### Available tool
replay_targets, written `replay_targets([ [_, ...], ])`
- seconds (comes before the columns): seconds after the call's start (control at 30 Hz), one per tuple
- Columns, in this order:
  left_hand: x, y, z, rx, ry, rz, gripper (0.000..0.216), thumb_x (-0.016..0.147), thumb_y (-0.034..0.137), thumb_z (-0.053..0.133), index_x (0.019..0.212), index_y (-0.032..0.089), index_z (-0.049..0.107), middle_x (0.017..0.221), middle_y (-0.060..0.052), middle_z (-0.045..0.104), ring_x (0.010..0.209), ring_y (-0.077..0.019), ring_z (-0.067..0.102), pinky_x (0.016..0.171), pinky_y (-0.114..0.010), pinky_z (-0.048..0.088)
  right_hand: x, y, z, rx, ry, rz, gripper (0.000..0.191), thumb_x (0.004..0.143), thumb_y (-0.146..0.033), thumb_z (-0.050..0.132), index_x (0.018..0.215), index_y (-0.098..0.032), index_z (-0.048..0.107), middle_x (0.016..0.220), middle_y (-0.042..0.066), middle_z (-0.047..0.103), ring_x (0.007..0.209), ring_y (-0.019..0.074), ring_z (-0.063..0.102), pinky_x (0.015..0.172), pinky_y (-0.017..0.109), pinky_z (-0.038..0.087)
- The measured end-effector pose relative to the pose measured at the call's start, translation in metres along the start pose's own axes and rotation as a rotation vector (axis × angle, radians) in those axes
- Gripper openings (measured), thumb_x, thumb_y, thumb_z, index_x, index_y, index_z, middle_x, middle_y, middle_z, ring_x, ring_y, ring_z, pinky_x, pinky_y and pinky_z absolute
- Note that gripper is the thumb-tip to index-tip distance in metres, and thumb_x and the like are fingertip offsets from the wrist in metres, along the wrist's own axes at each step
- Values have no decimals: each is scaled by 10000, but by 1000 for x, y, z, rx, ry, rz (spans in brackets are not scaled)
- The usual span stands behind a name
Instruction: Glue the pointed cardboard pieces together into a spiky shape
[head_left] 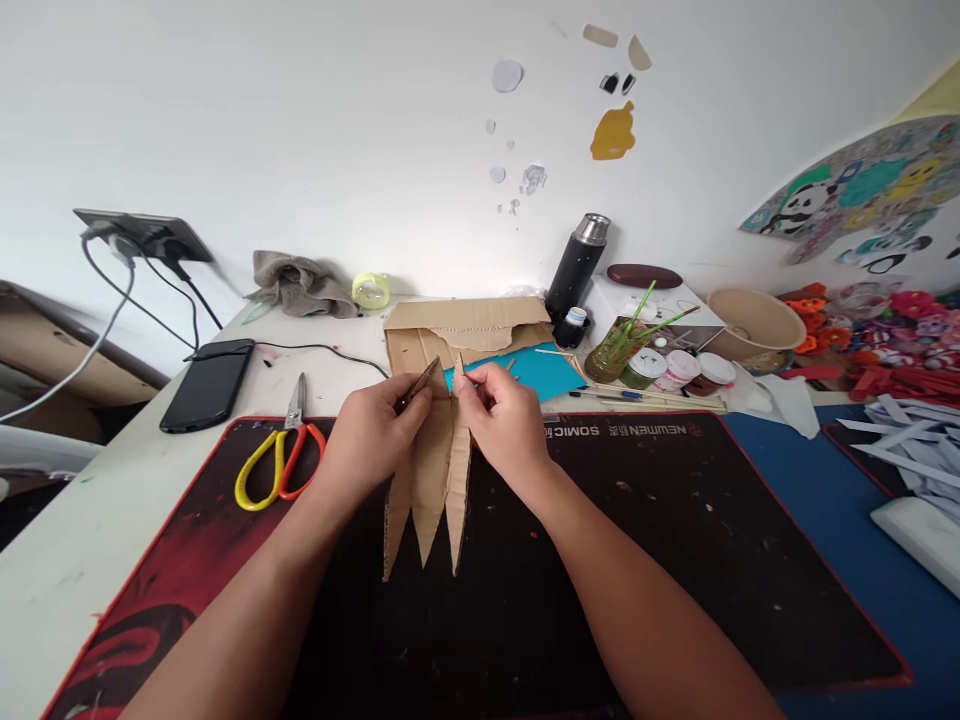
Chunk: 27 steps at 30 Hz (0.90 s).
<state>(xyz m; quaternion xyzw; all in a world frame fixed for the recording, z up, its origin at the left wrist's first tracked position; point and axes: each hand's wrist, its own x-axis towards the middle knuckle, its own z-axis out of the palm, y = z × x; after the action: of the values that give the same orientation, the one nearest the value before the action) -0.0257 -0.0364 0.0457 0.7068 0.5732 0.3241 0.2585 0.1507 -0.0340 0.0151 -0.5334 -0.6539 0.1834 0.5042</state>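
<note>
Between my hands is a folded cardboard piece with several long pointed strips hanging down over the black mat. My left hand pinches its upper left edge, thumb and fingers closed on it. On the other side, my right hand grips the top of the right strip between thumb and fingertips. The scissors, with one yellow and one red handle, lie at the left, their blades pointing away from me. Behind the held piece are a larger sheet of cardboard and blue paper.
A red-edged mouse mat covers the desk's front. A phone with a cable lies left, a grey cloth and tape roll behind. A black flask, paint jars and a bowl stand back right; paper strips lie far right.
</note>
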Motion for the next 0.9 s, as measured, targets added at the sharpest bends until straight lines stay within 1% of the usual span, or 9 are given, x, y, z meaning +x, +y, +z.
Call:
replay_targets([
  [0.07,0,0,0,4,2,6,344,982,443,531,886,196,750,808,-4,760,730,-189,625,662,-273,420,0,0,0,8,-9,8,251,1000,-390,616,814,-223,646,590,-41,562,531,129,482,561,288,336],
  [0.23,0,1,1,32,-3,-1,323,975,403,533,942,191,774,773,3,753,690,-180,614,652,-274,421,0,0,-1,23,-41,15,245,992,-387,628,810,-223,639,608,-40,567,541,125,477,558,283,336],
  [0.4,-1,3,0,46,-4,-1,323,975,388,531,998,191,786,821,-7,778,713,-191,633,678,-277,446,0,0,0,31,-65,21,233,995,-372,625,811,-228,632,596,-45,548,533,126,467,558,286,331],
  [0.9,-3,2,3,128,2,5,318,984,394,526,989,212,787,881,-39,807,745,-216,674,679,-299,433,0,3,1,21,-90,-4,210,994,-341,618,816,-230,619,603,-44,547,545,131,486,565,286,320],
])
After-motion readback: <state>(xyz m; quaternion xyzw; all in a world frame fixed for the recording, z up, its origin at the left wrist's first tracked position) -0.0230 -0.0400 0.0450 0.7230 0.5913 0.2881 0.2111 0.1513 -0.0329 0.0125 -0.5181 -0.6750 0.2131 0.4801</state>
